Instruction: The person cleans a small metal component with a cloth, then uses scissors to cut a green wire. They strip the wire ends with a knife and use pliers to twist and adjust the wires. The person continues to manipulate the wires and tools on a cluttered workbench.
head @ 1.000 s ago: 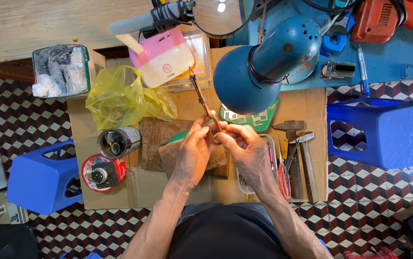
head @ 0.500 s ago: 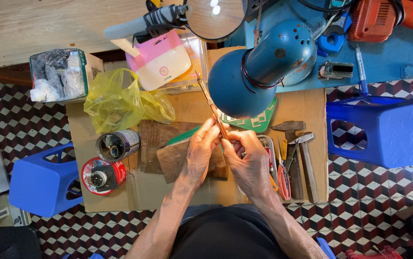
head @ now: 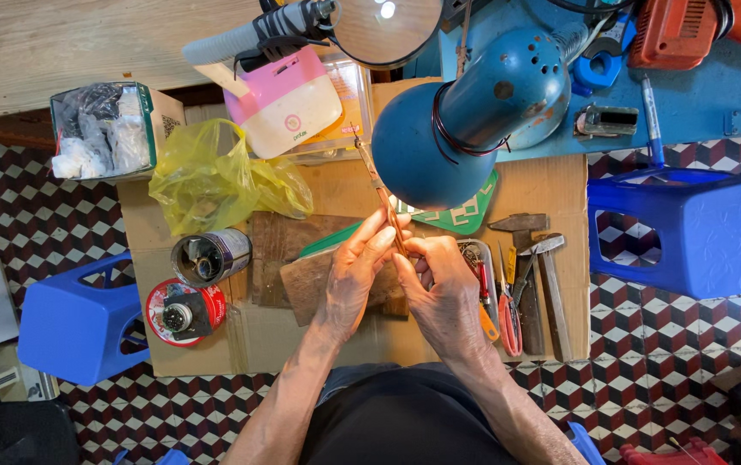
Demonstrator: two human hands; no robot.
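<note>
Both my hands meet over the middle of a low cardboard-covered work surface (head: pixel 560 181). My left hand (head: pixel 355 274) and my right hand (head: pixel 441 293) together pinch the lower end of a long thin brown rod (head: pixel 377 188), a slim tool or stick that slants up and away from me towards the blue lamp. The fingertips close on it just above a worn wooden block (head: pixel 312 280). What the rod's lower tip touches is hidden by my fingers.
A blue desk lamp (head: pixel 465 116) hangs over the work. To the right lie hammers (head: pixel 543 275) and red-handled pliers (head: pixel 508 314); to the left are a yellow plastic bag (head: pixel 207 176), a metal can (head: pixel 209 256) and a red reel (head: pixel 183 312). Blue plastic stools (head: pixel 689 228) flank both sides.
The view has shifted slightly. My hands have slid a little lower on the rod and stayed closed on it; the rod now stands steeper against the lamp.
</note>
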